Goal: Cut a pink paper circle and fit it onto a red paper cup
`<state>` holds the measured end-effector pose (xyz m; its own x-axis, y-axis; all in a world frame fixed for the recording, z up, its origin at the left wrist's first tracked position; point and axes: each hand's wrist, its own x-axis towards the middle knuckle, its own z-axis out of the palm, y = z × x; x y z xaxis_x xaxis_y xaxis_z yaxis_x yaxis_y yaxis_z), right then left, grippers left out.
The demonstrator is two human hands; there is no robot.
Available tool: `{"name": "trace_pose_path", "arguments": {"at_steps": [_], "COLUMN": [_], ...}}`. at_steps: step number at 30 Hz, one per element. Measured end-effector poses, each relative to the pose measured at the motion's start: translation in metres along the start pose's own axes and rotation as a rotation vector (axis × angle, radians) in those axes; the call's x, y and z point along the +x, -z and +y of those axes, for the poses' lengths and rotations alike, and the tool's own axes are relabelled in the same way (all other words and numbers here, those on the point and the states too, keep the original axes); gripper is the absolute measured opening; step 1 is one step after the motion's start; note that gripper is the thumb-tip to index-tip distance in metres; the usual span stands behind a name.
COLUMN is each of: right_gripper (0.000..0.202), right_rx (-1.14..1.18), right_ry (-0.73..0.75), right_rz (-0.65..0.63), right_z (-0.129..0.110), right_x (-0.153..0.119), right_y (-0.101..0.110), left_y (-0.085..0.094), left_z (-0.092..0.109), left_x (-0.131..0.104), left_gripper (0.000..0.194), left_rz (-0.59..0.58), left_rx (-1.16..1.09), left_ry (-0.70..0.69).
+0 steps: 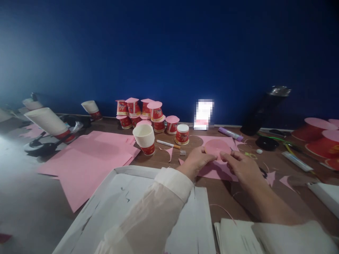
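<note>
A pink paper circle (217,147) is held up over pink paper scraps on the table. My left hand (197,160) pinches its lower left edge between thumb and fingers. At the circle's right edge, my right hand (242,167) has its thumb and fingers closed on the paper. A dark loop like a scissor handle (263,172) shows behind my right hand; whether the hand holds it is hidden. Under both hands lies a cut pink sheet (221,172). An upside-down red paper cup (182,134) with a white bottom stands just beyond my left hand.
Stacked red cups topped with pink circles (156,112) stand by the blue wall. Nearer are nested paper cups (144,137), a marker (168,144) and pink sheets (97,151). A purple glue stick (230,134), a lit blurred screen (203,114) and a dark bottle (261,113) stand behind.
</note>
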<state>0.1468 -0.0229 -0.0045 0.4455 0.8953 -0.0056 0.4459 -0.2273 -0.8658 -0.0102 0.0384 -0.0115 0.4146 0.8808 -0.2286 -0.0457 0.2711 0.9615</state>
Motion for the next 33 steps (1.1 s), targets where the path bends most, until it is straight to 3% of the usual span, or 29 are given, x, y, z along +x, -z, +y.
{"name": "trace_pose_path", "arguments": {"at_steps": [14,33], "right_gripper": [0.043,0.041], "right_rx": [-0.098,-0.067], "right_ry": [0.024,0.019], "right_rz": [0.003,-0.016], "right_z": [-0.006,-0.005], "right_x": [-0.002,-0.001], "right_y": [0.002,0.0], "left_y": [-0.001,0.0], "left_z": [-0.002,-0.012], "left_x": [0.001,0.009], "left_gripper": [0.011,0.012], "left_rz": [-0.037,-0.036], "left_rx": [-0.002,0.026], "left_ry": [0.072,0.055]}}
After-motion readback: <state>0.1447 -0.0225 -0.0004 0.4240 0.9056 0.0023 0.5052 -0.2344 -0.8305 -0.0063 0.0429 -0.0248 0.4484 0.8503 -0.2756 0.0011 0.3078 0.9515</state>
